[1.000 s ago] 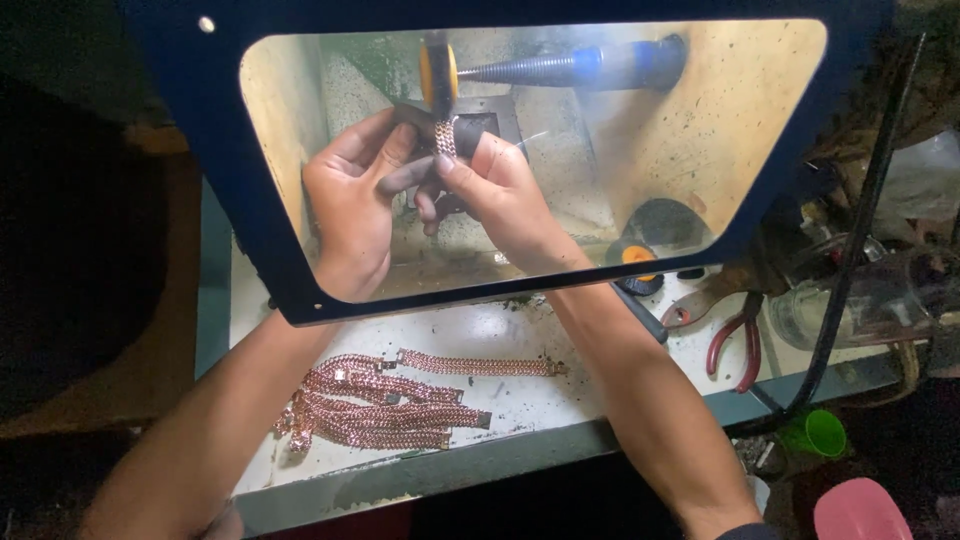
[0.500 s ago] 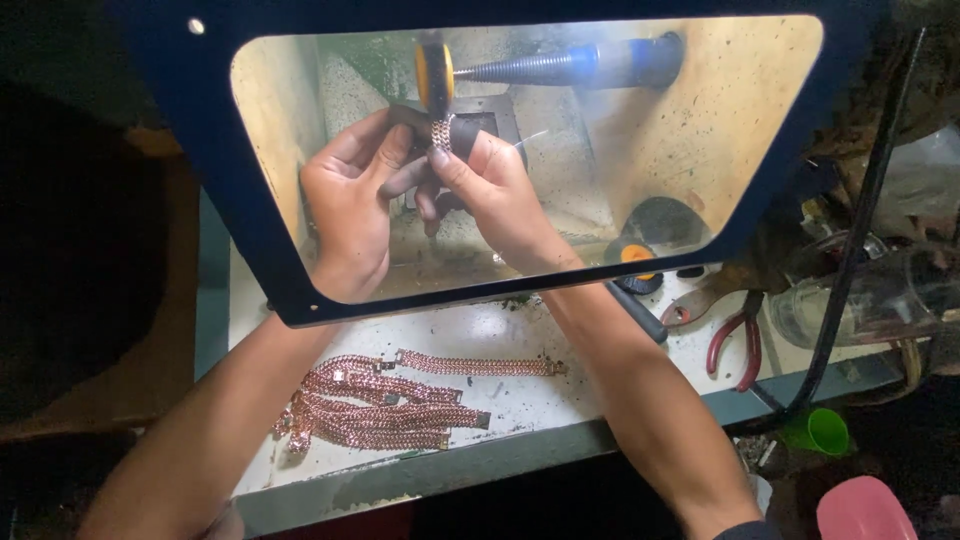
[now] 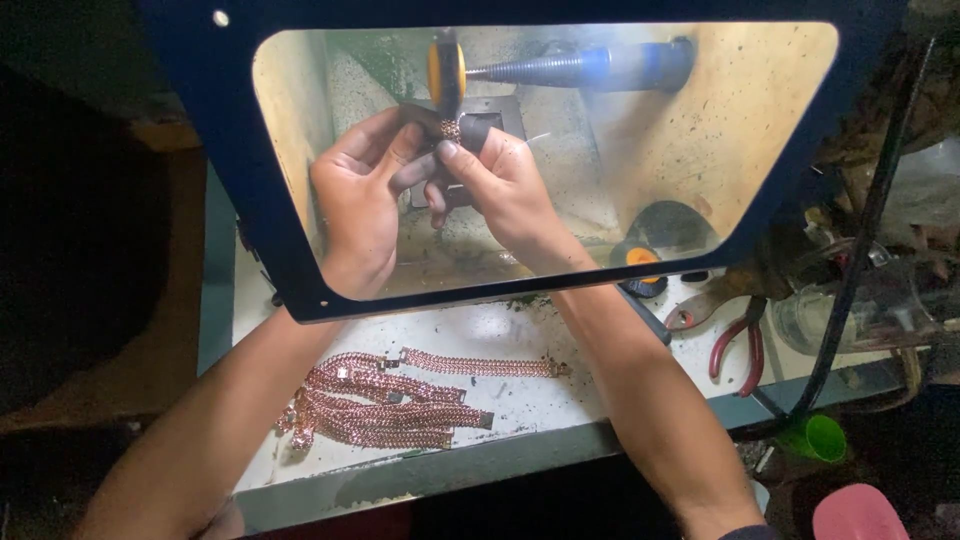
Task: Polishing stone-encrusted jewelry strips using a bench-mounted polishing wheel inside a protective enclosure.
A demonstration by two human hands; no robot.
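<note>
Both my left hand (image 3: 358, 200) and right hand (image 3: 500, 185) are closed on a short chain piece (image 3: 450, 130), pinched taut between the fingertips right under the orange polishing wheel (image 3: 444, 72). It looks small, limp and slippery, so I judge a tight hold just either side of the contact spot works best.

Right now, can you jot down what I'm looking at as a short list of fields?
Setting: lit polishing box behind a clear window in a blue frame
Left hand: grips one end of a chain piece
Right hand: pinches the other end
Tool: orange buffing wheel on a spindle, just above the chain piece; contact cannot be told
Bench front: pile of rose-coloured chains
Right side: red-handled pliers, green cup
</note>
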